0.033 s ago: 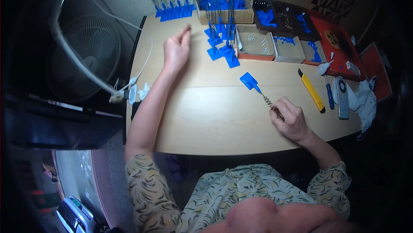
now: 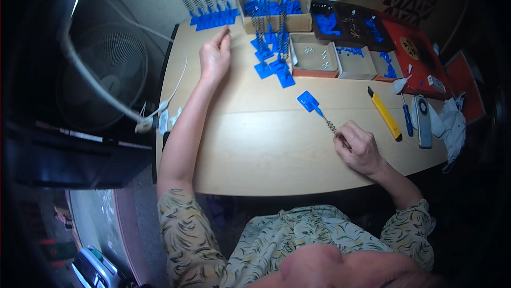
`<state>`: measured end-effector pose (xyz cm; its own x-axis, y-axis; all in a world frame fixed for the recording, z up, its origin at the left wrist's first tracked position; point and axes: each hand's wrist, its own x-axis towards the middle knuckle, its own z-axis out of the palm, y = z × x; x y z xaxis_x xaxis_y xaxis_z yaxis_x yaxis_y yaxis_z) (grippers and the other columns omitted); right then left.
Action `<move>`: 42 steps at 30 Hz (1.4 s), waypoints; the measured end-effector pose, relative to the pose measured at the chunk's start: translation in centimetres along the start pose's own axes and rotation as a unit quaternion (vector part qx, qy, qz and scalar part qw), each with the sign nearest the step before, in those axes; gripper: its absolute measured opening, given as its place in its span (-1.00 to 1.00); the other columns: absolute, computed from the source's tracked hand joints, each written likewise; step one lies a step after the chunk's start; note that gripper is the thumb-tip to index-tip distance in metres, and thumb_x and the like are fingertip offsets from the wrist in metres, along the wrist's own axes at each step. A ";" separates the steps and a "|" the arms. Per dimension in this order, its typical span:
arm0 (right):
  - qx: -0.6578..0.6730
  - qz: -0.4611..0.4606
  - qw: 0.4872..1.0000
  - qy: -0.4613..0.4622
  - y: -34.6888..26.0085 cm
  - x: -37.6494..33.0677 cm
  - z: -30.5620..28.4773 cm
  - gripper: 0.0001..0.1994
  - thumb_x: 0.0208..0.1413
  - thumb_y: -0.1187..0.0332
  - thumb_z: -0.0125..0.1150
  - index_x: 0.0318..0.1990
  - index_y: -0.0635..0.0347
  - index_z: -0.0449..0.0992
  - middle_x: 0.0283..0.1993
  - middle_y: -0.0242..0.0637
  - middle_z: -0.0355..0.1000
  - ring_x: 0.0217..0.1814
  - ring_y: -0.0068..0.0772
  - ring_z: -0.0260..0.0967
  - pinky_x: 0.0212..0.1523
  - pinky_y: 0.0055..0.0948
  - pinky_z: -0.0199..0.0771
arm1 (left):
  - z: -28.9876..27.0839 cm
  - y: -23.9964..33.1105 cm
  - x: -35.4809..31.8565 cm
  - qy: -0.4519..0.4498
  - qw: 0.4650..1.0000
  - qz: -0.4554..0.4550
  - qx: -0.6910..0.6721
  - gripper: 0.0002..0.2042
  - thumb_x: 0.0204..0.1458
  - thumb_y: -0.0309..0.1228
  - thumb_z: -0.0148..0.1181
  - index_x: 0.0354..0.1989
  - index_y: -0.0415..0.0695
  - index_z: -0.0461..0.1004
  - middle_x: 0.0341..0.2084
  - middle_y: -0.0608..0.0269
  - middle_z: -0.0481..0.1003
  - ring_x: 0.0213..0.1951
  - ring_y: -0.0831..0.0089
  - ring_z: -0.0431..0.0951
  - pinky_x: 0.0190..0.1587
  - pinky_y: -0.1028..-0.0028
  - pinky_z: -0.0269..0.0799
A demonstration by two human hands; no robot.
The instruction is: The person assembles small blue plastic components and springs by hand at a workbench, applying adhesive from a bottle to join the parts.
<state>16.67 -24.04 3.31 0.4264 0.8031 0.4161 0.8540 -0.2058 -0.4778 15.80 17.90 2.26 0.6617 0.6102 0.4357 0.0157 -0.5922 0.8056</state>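
Note:
My right hand (image 2: 359,148) is closed around the coiled stem of a spring piece, near the front right of the table. The blue square plate (image 2: 308,101) at the other end of this piece points to the far left, with part of the spring (image 2: 331,125) bare between plate and fingers. Farther off, my left hand (image 2: 215,56) reaches forward with its fingers pinched together, just short of a row of blue-based spring pieces (image 2: 214,19). Whatever its fingertips may hold is too small to make out. More upright spring pieces (image 2: 274,67) stand to its right.
Behind the upright pieces is a cardboard box (image 2: 277,23) of blue parts. Shallow boxes (image 2: 315,74) and a dark divided tray (image 2: 340,38) hold small parts. At right lie a yellow cutter (image 2: 384,112), a blue screwdriver (image 2: 407,120) and a grey phone-like device (image 2: 423,123).
The view has shifted slightly. My left hand is a little nearer the row of blue-based spring pieces. My right hand keeps its grip on the spring piece.

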 end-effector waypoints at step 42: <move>0.093 -0.062 0.993 0.036 -5.1 9.4 0.4 -0.84 0.22 0.43 0.25 -0.20 0.40 0.61 -0.31 -0.08 0.60 -0.30 -0.27 0.62 -0.24 -0.37 0.61 | 0.4 10.2 -16.9 -0.300 0.946 0.112 -0.058 -0.73 -0.02 -0.44 0.49 -0.16 -0.27 0.62 -0.32 0.06 0.62 -0.36 0.31 0.62 -0.25 0.36 0.53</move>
<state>16.25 -15.22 9.34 0.3470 0.7723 0.5321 0.8346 0.0045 -0.5508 5.10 1.29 2.95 0.9454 0.0474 0.3225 -0.2345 -0.5883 0.7739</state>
